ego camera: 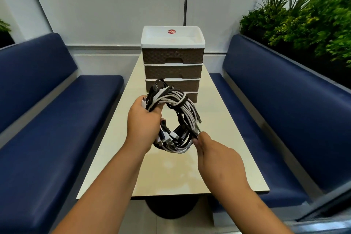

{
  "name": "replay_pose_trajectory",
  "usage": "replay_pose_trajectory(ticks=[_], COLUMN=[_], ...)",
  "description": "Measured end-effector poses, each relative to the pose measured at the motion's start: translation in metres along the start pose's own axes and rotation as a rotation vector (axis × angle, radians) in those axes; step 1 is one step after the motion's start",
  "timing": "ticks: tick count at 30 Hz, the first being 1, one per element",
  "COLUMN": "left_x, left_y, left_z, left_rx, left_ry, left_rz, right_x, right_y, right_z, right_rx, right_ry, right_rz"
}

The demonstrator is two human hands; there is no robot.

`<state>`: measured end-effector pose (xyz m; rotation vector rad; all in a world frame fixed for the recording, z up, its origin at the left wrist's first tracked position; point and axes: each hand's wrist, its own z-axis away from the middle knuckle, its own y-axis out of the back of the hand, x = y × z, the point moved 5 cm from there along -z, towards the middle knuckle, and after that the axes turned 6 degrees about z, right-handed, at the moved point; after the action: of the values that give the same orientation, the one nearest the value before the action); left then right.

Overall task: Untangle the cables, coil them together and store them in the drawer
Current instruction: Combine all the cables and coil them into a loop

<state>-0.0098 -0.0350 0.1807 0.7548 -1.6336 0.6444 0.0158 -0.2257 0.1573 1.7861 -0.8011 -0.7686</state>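
A coil of black and white cables (182, 118) hangs in the air above the table, wound into a loop with several plugs sticking out at its lower left. My left hand (143, 119) is shut on the left side of the loop. My right hand (214, 156) pinches a black cable end at the loop's lower right edge. Behind the coil stands a brown drawer unit (172, 64) with a white top tray. All its drawers are shut, and the coil hides part of the lower ones.
The cream table (171, 173) runs away from me, with the drawer unit at its far end by the wall. Blue benches (57, 119) flank it on both sides. Green plants (307, 21) rise behind the right bench.
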Motion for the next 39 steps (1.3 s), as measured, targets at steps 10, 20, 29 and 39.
replay_pose_trajectory(ticks=[10,20,29,39], left_x=[-0.012,-0.099,-0.184,-0.222], left_y=[-0.003,-0.002,0.016,0.030], left_z=[0.001,-0.001,-0.003,-0.009], left_rx=[-0.239,-0.381,-0.326,-0.363], left_ry=[0.128,0.491,0.759,0.862], left_rz=[-0.081,-0.091,-0.120,-0.089], right_x=[0.028,0.032,-0.008,-0.024], right_y=[-0.008,-0.073,-0.150,-0.179], right_z=[-0.003,-0.007,0.006,0.018], right_rx=[-0.205,-0.282,-0.408,-0.416], right_ry=[0.008,-0.194,-0.145,-0.168], right_rz=[-0.411,-0.603,-0.576,-0.471])
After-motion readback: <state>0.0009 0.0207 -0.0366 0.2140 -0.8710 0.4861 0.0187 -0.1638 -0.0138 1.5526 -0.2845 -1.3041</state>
